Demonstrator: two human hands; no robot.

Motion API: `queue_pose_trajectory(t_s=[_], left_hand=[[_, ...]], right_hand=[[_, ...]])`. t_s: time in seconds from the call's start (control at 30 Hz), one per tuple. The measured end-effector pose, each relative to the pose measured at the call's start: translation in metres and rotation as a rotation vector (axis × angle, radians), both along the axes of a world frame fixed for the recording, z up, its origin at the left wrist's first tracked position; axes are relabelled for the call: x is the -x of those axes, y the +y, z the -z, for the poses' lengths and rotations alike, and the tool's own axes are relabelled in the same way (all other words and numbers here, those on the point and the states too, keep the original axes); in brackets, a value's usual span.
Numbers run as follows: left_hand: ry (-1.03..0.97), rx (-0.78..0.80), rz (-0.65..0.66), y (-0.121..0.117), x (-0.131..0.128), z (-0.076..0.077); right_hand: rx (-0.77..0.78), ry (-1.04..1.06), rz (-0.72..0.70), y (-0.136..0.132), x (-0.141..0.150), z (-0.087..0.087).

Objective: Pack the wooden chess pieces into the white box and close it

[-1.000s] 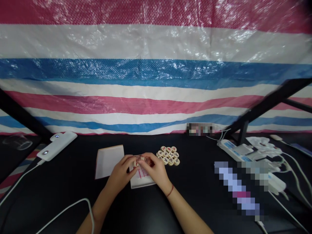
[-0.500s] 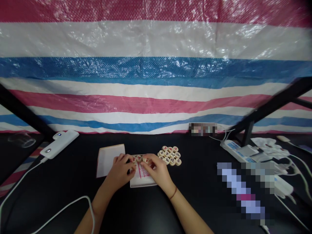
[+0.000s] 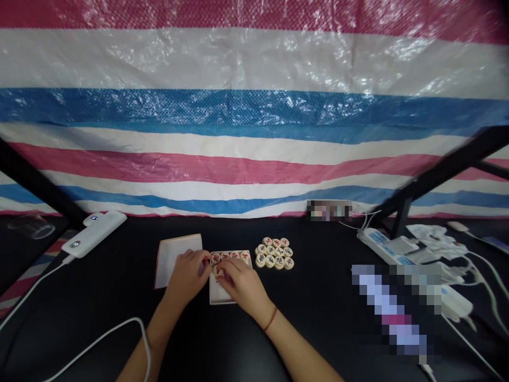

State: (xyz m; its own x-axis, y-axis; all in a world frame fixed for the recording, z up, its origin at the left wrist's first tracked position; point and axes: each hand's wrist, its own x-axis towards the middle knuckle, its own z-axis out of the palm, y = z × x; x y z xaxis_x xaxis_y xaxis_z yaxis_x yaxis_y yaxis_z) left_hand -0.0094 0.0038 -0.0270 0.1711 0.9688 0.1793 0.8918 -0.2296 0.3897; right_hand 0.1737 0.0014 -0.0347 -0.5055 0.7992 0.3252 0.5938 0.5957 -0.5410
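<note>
An open white box [image 3: 218,295] lies on the black table, with a row of round Chinese chess pieces [image 3: 234,255] with red characters along its far side. My right hand [image 3: 242,281] reaches over the box and pinches one more red-marked Chinese chess piece [image 3: 218,270] just below the row's left end. At the box's left edge is my left hand [image 3: 189,271], its fingers curled and the thumb near the index finger; whatever lies between those fingertips is hidden. Part of the box's inside is covered by my right hand.
Stacked Chinese chess pieces [image 3: 275,253] stand right of the box. Behind my left hand lies the box lid [image 3: 169,260]. A white power bank [image 3: 95,233] with a cable [image 3: 115,326] is at left; power strips [image 3: 397,254] and cables are at right.
My right hand has moved left and nearer, with a piece now at the left below the row. More of the far row shows. My left hand has shifted slightly left, off the row.
</note>
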Motion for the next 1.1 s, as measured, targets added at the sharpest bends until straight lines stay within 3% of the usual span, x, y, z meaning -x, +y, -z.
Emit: queue_pose_trajectory(t_s=[0.27, 0.47, 0.53, 0.6, 0.7, 0.83, 1.1], left_hand=[[0.017, 0.061, -0.013, 0.0, -0.001, -0.001], [0.007, 0.084, -0.001, 0.0, 0.0, 0.001], [0.012, 0.09, -0.005, 0.0, 0.0, 0.0], [0.011, 0.08, -0.014, 0.0, -0.001, -0.002], [0.001, 0.048, -0.022, -0.001, -0.002, -0.003], [-0.015, 0.037, -0.013, -0.002, -0.002, -0.002], [-0.039, -0.014, -0.017, -0.001, 0.0, 0.002]], right_hand=[[-0.001, -0.23, 0.078, -0.001, 0.002, -0.001], [0.094, -0.105, 0.088, 0.005, -0.003, -0.006], [0.146, 0.016, 0.157, 0.016, -0.02, -0.011], [0.136, 0.055, 0.348, 0.032, -0.042, -0.018], [0.144, -0.158, 0.55, 0.06, -0.072, -0.028], [0.337, -0.475, 0.541, 0.088, -0.086, -0.032], [0.339, -0.514, 0.515, 0.105, -0.079, -0.028]])
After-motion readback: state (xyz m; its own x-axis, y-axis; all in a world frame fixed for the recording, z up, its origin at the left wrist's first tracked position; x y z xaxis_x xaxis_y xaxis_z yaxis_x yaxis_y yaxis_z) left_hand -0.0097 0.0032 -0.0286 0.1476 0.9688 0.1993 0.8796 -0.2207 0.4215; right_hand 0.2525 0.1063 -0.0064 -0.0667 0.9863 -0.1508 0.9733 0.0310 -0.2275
